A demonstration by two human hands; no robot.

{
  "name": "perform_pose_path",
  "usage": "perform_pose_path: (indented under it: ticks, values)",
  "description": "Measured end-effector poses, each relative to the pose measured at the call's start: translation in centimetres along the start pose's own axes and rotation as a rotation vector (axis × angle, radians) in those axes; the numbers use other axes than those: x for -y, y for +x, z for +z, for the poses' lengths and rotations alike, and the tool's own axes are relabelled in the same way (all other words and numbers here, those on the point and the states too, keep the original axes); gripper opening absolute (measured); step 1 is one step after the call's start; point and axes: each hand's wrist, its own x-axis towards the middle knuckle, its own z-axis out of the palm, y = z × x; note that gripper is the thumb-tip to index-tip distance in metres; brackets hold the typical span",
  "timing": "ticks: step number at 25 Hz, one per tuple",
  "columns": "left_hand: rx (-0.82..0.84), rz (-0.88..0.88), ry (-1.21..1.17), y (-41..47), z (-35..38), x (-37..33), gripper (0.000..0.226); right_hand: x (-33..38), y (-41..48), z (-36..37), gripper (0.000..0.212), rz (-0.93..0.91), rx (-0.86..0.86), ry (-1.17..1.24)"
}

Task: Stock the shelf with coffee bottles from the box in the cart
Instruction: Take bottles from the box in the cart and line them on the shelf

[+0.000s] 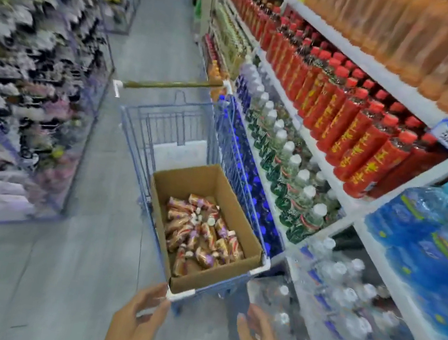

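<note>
Lowest in view, my left hand (138, 322) hangs loosely bent and holds nothing. Its fingertips are at the near corner of the cart (135, 140), and the blur hides whether they touch. Inside the cart sits the cardboard box (196, 177), with the coffee bottles (202, 236) lying jumbled on their sides at the bottom. They look small, light and stiff, and I expect the glossy sleeves to be slippery, so I would wrap my fingers round a bottle's body rather than its white cap. My right hand (257, 336) is spread and empty, just beside the cart. Further right stands the shelf (361, 209), packed with drinks.
</note>
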Motion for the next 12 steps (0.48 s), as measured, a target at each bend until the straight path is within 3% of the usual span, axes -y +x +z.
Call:
perform_pose_path:
  ticks: [4, 12]
  values:
    - [-0.02, -0.08, 0.031, 3.2, -1.5, 0.7, 0.018, 2.6, 1.2, 3.2, 0.025, 0.004, 0.069, -0.042]
    - [0.045, -0.178, 0.079, 11.9, 1.5, 1.8, 0.016, 5.2, 9.1, 5.3, 0.037, 0.139, 0.17, -0.076]
